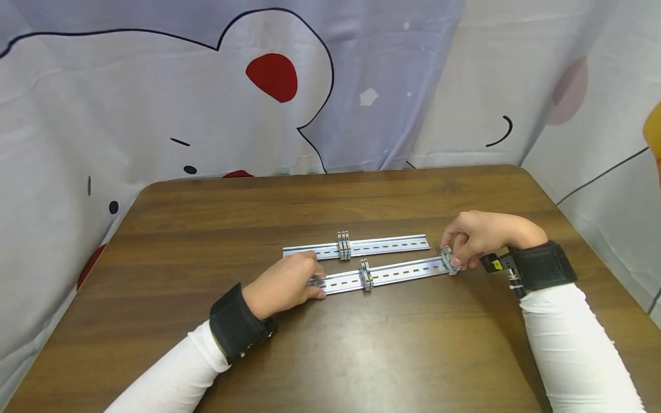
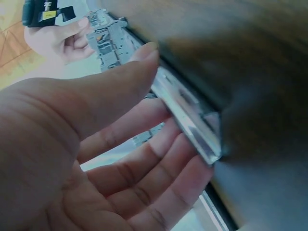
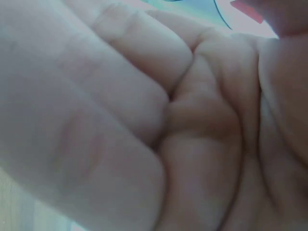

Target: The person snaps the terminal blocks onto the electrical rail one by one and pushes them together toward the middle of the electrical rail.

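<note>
A slotted metal DIN rail (image 1: 408, 271) lies slightly slanted across the table. My left hand (image 1: 287, 282) grips it near its left end, thumb along the near edge and fingers on the far edge; the left wrist view shows that rail end (image 2: 190, 118) between them. At the right end, my right hand (image 1: 482, 236) pinches a grey terminal block (image 1: 449, 261), which sits at the rail's tip; whether it is seated cannot be told. Another grey terminal block group (image 1: 366, 275) stands mid-rail. In the right wrist view, curled fingers (image 3: 115, 96) fill the picture and hide the block.
Behind lies a second DIN rail (image 1: 389, 245), roughly parallel, with several terminal blocks (image 1: 343, 245) side by side on it. Both rails rest on a brown wooden table (image 1: 361, 355). A printed curtain (image 1: 372, 132) hangs along the table's back and sides.
</note>
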The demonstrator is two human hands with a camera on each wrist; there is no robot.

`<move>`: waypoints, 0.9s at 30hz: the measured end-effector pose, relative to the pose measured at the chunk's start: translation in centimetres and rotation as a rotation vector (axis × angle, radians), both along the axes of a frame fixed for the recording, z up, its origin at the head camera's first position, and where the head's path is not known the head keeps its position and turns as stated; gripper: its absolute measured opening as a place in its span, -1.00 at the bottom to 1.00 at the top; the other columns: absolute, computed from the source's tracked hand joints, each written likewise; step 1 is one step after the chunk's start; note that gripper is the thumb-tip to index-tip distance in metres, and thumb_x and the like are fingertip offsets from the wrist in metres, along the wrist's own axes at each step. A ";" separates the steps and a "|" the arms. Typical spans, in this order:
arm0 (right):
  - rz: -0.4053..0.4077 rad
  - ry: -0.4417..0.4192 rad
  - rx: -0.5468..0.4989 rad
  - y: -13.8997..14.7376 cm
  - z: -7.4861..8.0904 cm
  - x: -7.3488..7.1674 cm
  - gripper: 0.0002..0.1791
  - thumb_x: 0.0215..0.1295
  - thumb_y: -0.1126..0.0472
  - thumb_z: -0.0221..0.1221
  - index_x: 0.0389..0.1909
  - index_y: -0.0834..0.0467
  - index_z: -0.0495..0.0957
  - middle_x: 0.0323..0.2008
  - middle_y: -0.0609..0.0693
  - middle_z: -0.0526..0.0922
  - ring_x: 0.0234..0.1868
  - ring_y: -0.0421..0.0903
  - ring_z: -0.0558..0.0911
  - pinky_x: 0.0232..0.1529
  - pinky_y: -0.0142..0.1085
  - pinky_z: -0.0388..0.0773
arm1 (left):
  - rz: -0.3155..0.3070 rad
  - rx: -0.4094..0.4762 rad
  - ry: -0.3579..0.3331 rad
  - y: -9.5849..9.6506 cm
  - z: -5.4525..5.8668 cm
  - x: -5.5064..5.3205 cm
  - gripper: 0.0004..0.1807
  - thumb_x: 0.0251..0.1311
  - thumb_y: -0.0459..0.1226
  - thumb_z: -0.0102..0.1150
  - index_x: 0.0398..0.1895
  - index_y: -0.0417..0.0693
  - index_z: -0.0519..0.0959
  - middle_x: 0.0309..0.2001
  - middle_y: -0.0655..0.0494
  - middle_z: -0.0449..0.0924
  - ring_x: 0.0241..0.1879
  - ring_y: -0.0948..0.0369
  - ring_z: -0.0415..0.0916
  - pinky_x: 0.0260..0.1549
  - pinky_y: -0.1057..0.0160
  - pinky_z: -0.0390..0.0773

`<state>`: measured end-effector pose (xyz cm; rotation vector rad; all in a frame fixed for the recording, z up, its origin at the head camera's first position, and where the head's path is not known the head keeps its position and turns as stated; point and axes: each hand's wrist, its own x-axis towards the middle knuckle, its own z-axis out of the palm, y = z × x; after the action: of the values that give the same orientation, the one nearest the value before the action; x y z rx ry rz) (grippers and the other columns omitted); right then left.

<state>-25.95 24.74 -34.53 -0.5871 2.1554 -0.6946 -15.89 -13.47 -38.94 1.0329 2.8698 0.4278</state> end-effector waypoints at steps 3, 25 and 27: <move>-0.028 -0.015 -0.007 0.1 -0.3 -0.1 -0.56 0.10 0.38 0.34 0.00 0.43 0.48 -0.45 0.13 0.71 -0.43 0.00 0.68 -0.37 -0.18 0.65 | -0.013 -0.011 0.017 0.0 0.2 0.1 -0.83 0.02 -0.18 0.48 -0.48 -0.01 0.65 -0.49 0.20 0.51 -0.48 0.31 0.36 -0.45 0.30 0.41; -0.101 -0.090 -0.040 0.4 -0.8 -0.6 -0.57 0.07 0.33 0.39 -0.08 0.41 0.49 -0.39 0.18 0.73 -0.33 0.02 0.72 -0.28 -0.14 0.66 | 0.021 0.007 0.033 0.4 0.2 0.3 -0.76 -0.06 -0.26 0.52 -0.38 -0.04 0.61 -0.44 0.19 0.58 -0.46 0.35 0.44 -0.44 0.32 0.48; -0.101 -0.094 -0.046 0.5 -0.9 -0.6 -0.57 0.08 0.33 0.39 -0.08 0.41 0.49 -0.38 0.18 0.73 -0.33 0.03 0.72 -0.27 -0.14 0.66 | 0.021 0.011 0.038 0.4 0.2 0.3 -0.76 -0.07 -0.26 0.53 -0.39 -0.05 0.61 -0.45 0.19 0.58 -0.48 0.35 0.43 -0.45 0.32 0.47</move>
<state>-26.54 25.26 -35.40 -0.4632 2.0973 -0.8126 -15.63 -13.09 -38.77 1.0247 2.9176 0.4303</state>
